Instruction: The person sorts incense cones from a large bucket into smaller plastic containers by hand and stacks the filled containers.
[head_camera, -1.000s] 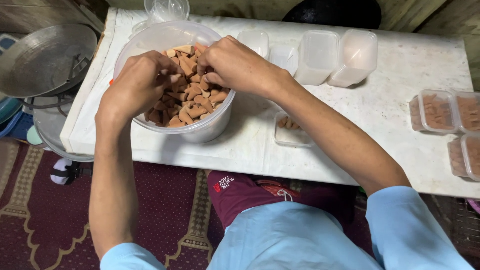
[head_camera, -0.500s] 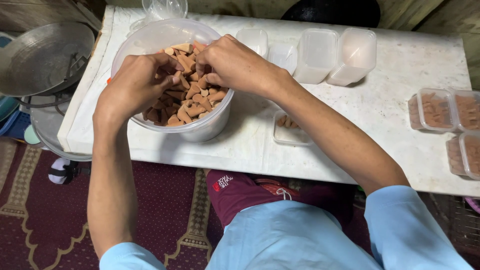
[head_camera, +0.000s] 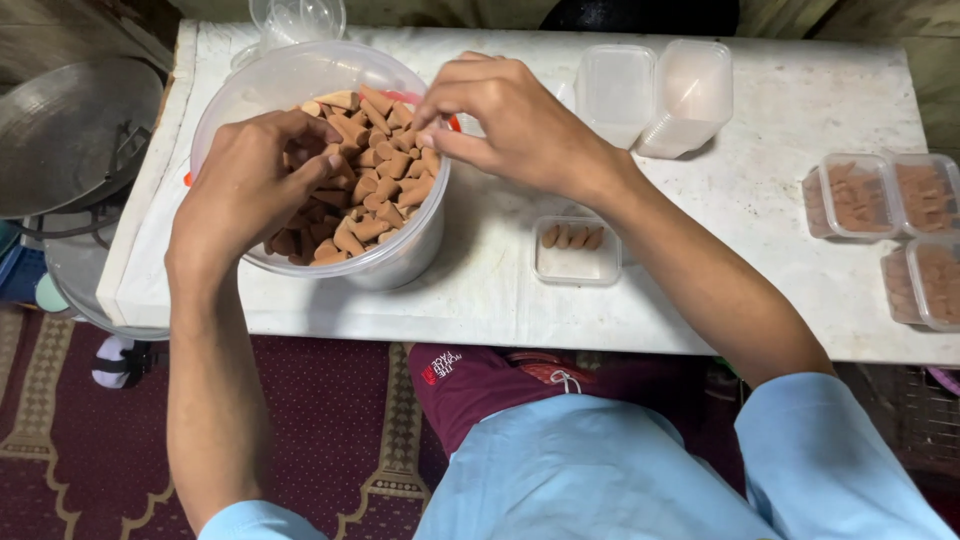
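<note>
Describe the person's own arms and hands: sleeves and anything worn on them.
Both forearms are bare from wrist to above the elbow. Light blue short sleeves cover the upper arms. The left hand and right hand show no gloves, rings, watch or bracelet.

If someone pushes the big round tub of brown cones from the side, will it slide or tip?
The big round tub would probably slide rather than tip: it looks wide and the brown cones fill it. It likely feels fairly heavy. Its thin clear wall may flex a little.
</note>
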